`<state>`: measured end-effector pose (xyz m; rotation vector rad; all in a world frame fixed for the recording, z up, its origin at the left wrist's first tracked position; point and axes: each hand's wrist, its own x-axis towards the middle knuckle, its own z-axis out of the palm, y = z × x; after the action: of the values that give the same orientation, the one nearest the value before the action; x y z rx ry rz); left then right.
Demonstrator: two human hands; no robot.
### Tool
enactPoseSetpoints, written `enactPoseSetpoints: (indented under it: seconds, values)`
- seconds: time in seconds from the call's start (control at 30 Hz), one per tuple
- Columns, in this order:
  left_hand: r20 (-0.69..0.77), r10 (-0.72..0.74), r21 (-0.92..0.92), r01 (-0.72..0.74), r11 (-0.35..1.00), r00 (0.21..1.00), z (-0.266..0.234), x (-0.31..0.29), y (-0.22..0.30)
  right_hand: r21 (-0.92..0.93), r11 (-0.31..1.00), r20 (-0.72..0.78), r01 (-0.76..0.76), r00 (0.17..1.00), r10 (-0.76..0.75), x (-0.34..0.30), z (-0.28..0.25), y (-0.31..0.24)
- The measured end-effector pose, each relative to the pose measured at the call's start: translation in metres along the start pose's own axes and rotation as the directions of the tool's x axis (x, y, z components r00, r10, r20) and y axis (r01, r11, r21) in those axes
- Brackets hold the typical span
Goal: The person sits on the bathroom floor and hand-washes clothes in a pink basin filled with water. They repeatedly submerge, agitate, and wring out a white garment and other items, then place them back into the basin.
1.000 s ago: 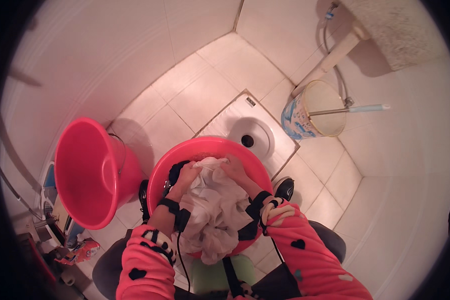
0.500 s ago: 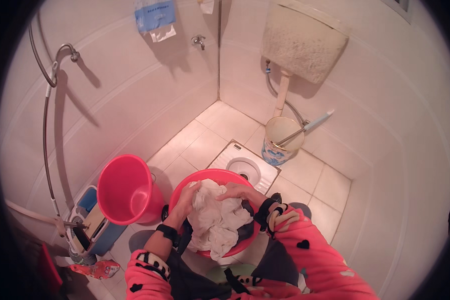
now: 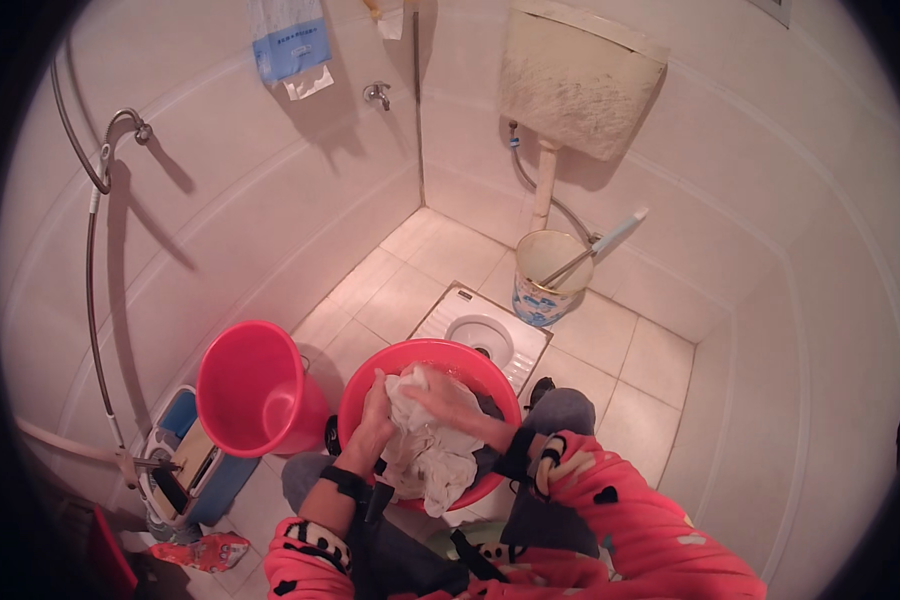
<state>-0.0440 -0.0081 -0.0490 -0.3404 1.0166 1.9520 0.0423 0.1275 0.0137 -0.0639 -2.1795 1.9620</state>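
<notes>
White cloth (image 3: 440, 465): lies bunched in the red basin (image 3: 420, 348), its lower end draped at the near rim. Both my hands are at its upper part.

Left grip (image 3: 375, 412): against the cloth's left side, fingers pointing away from me. Right grip (image 3: 448, 405): over the cloth from the right, fingers reaching toward the left. The cloth lies between them; how firmly either is closed, I cannot tell.

Progress, my judgement: handling of the white cloth is under way and unfinished, since it is in the basin with both hands on it. Dark cloth (image 3: 489, 407) lies beside it at the basin's right, apart from my fingers; it looks unattended for now. Red bucket (image 3: 315, 415) stands to the left, neither hand on it.

Hard to make out: the basin's bottom, covered by cloth and forearms. Glints near the far inner wall suggest water; depth unreadable. My right forearm hides part of the dark cloth, so its extent is uncertain. Green object (image 3: 450, 540) below the basin is mostly hidden by my legs and clothing. Lower-left corner too dim, cut by the lens rim.
</notes>
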Motion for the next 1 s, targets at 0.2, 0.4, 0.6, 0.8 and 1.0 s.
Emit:
enactPoseSetpoints:
  seconds: [0.2, 0.4, 0.6, 0.8, 1.0]
  values:
    - [-0.09, 0.07, -0.033, -0.073, 0.997, 0.993, 0.013, 0.0, -0.022, -0.366, 0.928, -0.127, 0.072, 0.984, -0.127, -0.007, 0.021, 0.0]
    - [-0.334, 0.249, 0.438, -0.085, 0.895, 0.909, 0.047, -0.01, -0.04, -0.526, 0.838, -0.27, -0.145, 0.963, -0.003, 0.018, 0.013, 0.031]
    - [-0.277, 0.214, 0.097, -0.195, 0.976, 0.937, 0.029, 0.001, -0.029, -0.51, 0.859, -0.146, -0.041, 0.989, -0.04, 0.0, 0.024, 0.027]
    - [-0.397, 0.14, 0.18, -0.072, 0.981, 0.907, 0.02, 0.007, -0.052, -0.606, 0.793, -0.21, -0.053, 0.973, -0.096, 0.0, 0.018, 0.023]
    - [-0.204, 0.173, 0.001, -0.176, 0.984, 0.964, 0.005, 0.004, -0.048, -0.513, 0.858, -0.096, 0.012, 0.993, -0.072, -0.008, 0.029, 0.027]
